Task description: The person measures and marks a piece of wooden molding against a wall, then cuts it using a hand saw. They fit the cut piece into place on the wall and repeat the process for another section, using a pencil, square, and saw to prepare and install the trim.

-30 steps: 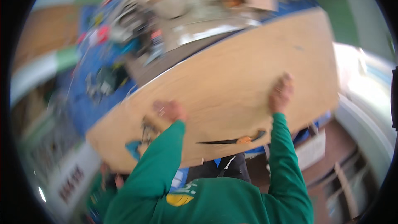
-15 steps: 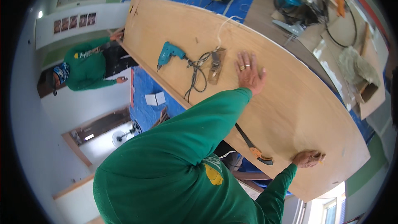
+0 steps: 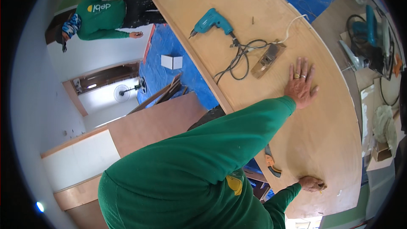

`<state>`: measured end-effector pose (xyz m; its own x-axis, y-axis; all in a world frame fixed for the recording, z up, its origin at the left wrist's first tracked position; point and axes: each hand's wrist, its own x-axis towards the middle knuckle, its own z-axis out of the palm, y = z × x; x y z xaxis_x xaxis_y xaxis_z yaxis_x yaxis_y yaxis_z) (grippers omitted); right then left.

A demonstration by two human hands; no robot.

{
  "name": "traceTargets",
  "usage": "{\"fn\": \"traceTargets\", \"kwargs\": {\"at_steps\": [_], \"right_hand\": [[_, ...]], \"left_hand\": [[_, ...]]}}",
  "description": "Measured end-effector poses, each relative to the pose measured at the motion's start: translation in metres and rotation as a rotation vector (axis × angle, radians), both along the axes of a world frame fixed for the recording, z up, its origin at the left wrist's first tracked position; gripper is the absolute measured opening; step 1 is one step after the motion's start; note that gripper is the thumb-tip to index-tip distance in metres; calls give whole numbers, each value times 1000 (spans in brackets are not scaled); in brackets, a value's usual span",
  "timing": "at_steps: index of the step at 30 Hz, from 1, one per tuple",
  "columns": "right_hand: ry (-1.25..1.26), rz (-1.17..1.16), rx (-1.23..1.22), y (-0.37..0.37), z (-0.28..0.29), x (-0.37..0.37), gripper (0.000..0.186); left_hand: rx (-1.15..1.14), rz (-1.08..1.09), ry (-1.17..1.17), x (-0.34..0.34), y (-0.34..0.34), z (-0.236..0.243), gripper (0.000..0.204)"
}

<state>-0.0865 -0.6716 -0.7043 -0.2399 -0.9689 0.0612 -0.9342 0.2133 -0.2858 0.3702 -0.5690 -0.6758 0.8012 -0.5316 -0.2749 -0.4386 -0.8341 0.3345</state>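
One curved tan plywood panel [image 3: 326, 135] laid out, work left unclear; my left grip [image 3: 301, 85] splayed, six-o'clock right grip [image 3: 311, 184] curled, contents unclear.

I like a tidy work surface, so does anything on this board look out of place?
Mainly the dark cord of the teal drill: it lies in loose, crossing loops on the board, beside the wooden plane, rather than neatly coiled. No spill or obvious damage shows.
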Motion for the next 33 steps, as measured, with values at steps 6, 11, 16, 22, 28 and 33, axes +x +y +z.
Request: {"fn": "traceTargets", "kwargs": {"at_steps": [6, 11, 16, 22, 28, 33], "right_hand": [[-40, -248, 142, 16, 26, 50, 55], [-176, -52, 121, 73, 11, 111, 47], [-327, 408, 20, 117, -4, 186, 49], [94, 384, -136, 106, -38, 229, 47], [163, 332, -86, 105, -24, 249, 47], [271, 319, 99, 101, -29, 237, 49]], "left_hand": [[-90, -13, -18, 0, -1, -1, 90], [-141, 17, -40, -3, 13, -5, 89], [-216, 15, -107, -2, 16, -6, 88], [-413, 59, -92, -5, 27, -6, 88], [-827, 78, 389, -21, 107, 12, 61], [-860, -3, 292, -34, 344, 104, 33]]}}
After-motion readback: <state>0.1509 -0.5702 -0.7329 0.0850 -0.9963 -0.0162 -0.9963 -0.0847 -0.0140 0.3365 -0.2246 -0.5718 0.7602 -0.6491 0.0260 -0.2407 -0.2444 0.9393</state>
